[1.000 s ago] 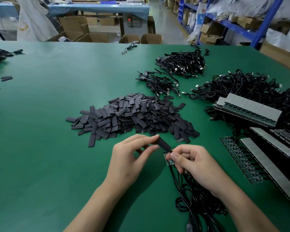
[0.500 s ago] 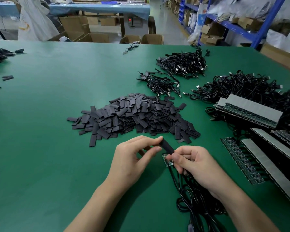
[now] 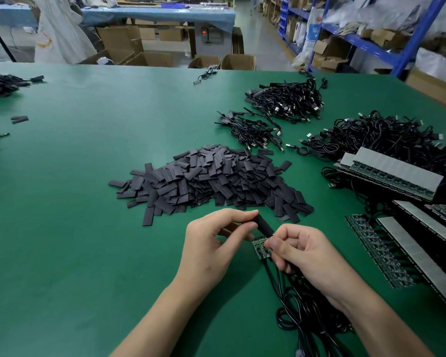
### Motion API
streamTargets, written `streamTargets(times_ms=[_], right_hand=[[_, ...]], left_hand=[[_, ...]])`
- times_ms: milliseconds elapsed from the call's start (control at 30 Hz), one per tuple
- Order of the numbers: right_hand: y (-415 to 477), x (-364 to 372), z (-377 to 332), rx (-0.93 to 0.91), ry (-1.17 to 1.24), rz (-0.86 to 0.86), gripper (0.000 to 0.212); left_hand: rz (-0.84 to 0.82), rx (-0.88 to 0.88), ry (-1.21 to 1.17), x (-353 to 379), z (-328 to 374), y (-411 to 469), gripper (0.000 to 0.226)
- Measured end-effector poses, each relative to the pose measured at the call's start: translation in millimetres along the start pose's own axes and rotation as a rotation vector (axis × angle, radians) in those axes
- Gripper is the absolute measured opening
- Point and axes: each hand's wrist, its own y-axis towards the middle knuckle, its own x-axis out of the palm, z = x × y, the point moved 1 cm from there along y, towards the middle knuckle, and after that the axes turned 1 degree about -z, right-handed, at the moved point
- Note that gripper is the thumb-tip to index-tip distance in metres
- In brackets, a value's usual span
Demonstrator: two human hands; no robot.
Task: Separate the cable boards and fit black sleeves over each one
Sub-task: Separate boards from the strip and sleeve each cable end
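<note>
Your left hand (image 3: pixel 211 243) pinches the black sleeve (image 3: pixel 264 226) in its fingers (image 3: pixel 238 215) and has edged its near end up to the far tip of the cable board (image 3: pixel 260 248), which the fingers (image 3: pixel 277 245) of your right hand (image 3: pixel 309 253) pinch above the near worktop (image 3: pixel 88 253); the board remains uncovered.

Black sleeves (image 3: pixel 211 179), green table (image 3: pixel 75 202).

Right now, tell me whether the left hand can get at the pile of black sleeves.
Probably yes: the pile lies just beyond the left hand, with only bare table between, though it is busy pinching a sleeve.
</note>
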Motion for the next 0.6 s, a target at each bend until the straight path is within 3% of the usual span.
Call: streamTargets(times_ms=[367, 500, 600], right_hand=[[0.3, 0.3, 2.3, 0.003, 0.001, -0.041, 0.019], [1.1, 1.0, 2.4, -0.015, -0.017, -0.04, 0.011], [0.0, -0.8, -2.0, -0.056, -0.107, -0.015, 0.007]], left_hand=[[-0.017, 0.063, 0.102, 3.4, 4.7, 0.4, 0.023], [-0.051, -0.01, -0.029, 5.5, 4.4, -2.0, 0.011], [-0.056, -0.13, -0.177, 5.9, 5.6, -1.6, 0.015]])
